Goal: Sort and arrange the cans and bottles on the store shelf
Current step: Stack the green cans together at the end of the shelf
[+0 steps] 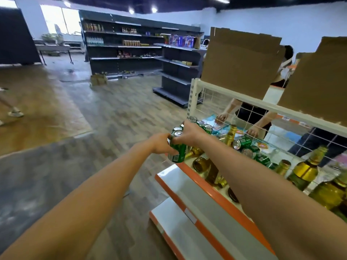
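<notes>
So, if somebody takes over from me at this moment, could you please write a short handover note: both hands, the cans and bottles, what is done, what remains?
Left hand grips a green metal can at the left end of the white shelf with orange edge. Right hand curls over that can's top.
Upright green cans stand grouped just behind it. Lying green cans are mid-shelf.
Standing olive glass bottles with gold foil are at the right. Lying olive bottles are near the front.
Done: a small can group at the left.
Left: stand the lying cans and bottles up and group each kind.
</notes>
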Action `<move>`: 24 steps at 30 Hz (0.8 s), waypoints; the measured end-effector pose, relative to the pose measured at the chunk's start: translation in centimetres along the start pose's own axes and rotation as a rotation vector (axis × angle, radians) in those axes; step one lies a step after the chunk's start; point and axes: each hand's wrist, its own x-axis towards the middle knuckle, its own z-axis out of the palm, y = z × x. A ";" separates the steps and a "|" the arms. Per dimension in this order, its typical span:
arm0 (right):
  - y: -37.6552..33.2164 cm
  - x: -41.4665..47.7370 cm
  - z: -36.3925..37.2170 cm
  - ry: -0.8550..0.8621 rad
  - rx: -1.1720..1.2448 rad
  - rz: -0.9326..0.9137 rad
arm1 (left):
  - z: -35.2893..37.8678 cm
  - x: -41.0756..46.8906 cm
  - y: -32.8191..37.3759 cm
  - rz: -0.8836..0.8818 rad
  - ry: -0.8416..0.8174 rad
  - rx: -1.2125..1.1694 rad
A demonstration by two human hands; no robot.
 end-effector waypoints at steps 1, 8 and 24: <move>0.4 1.5 -0.4 -0.006 0.008 0.006 | -0.1 1.7 0.2 0.007 0.005 -0.028; 3.6 11.6 -3.9 -0.004 -0.003 0.045 | -1.1 13.7 2.6 0.062 0.091 -0.167; 14.5 27.2 -6.9 -0.065 -0.089 0.360 | 4.0 37.3 0.9 0.096 0.012 -0.212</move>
